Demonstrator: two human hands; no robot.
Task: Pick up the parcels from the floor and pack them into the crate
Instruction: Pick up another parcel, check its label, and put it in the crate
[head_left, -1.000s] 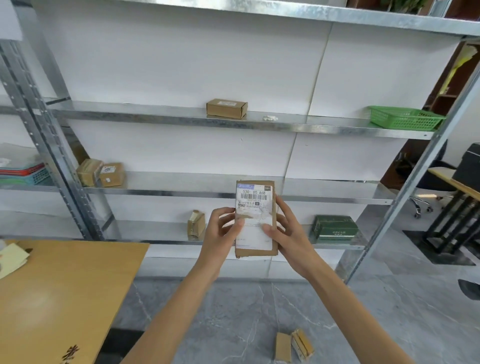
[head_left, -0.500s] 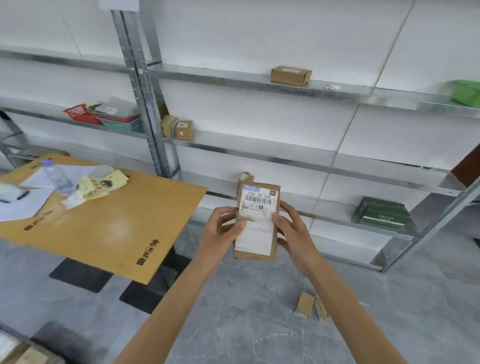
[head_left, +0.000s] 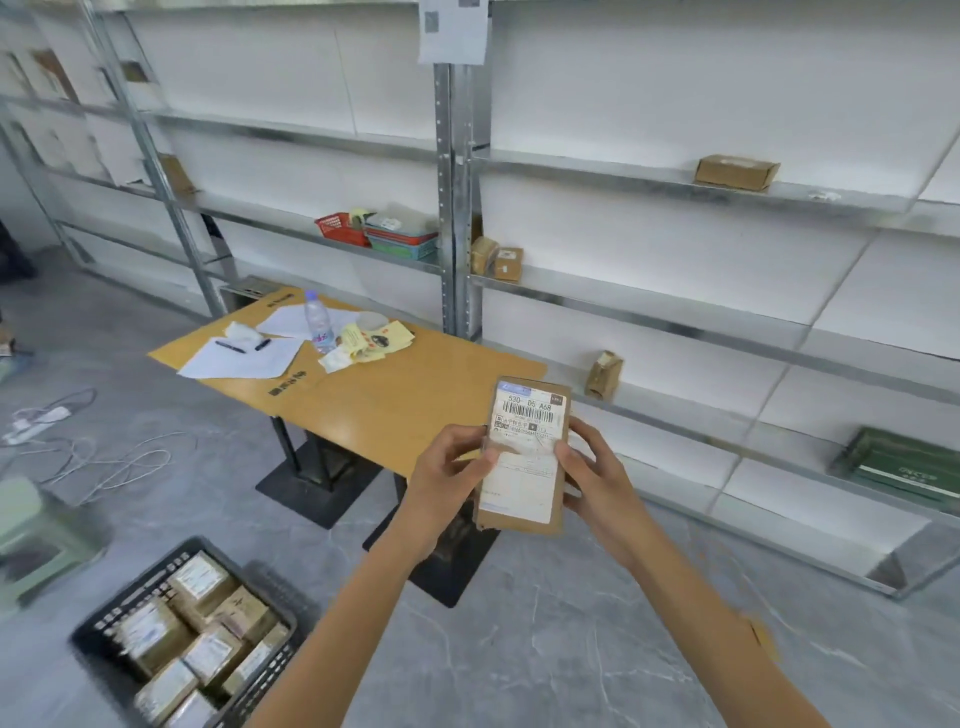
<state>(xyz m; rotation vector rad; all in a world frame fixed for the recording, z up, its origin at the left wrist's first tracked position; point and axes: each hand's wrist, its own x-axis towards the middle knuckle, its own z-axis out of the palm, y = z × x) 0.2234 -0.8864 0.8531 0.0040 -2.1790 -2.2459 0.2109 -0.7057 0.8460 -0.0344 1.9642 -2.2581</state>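
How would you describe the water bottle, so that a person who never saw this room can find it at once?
Look for the wooden table that stands in front of the metal shelving. Near its far end, between the white papers and the yellow leaflets, stands the water bottle. It is the only upright, clear thing on the table; everything around it lies flat.

parcel (head_left: 522, 457) brown, white barcoded label | crate (head_left: 104, 626) black lattice | table (head_left: 395, 395) orange-tan | floor (head_left: 545, 649) grey marbled | basket (head_left: 340, 228) red
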